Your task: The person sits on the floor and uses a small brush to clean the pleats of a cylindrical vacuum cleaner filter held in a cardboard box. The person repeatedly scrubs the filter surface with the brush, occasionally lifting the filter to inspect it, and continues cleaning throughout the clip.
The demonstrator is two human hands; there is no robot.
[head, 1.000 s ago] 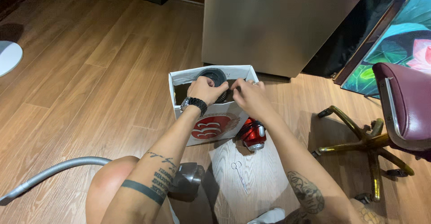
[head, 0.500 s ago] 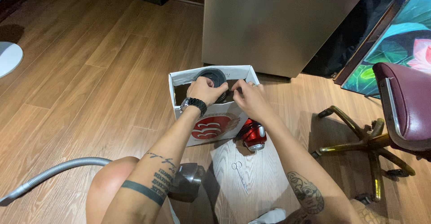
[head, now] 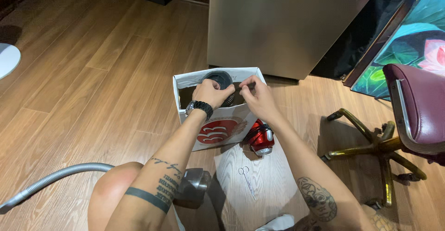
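Wooden planks run under everything seen from the head camera, and on them stands an open white cardboard box (head: 218, 129) with a red round print on its near side. Both hands are at the box's mouth. The left hand (head: 211, 93), with a black watch on its wrist, is curled over a black round ribbed part (head: 219, 79) that pokes out of the top of the box at its far side, fingers closed on it. The right hand (head: 258, 96) sits just beside it, with thumb and fingertips pinched together on something small and dark at the box's opening; what that bit is cannot be told. Touching the box's right corner lies a red and silver vacuum body (head: 260, 139). Nearer the person, small scissors (head: 246, 180) lie flat on a pale sheet (head: 273, 184), well apart from both hands. A grey ribbed hose (head: 60, 176) curves off to the left by the knee, and a maroon chair (head: 412, 115) on a brass-coloured base stands at the right.
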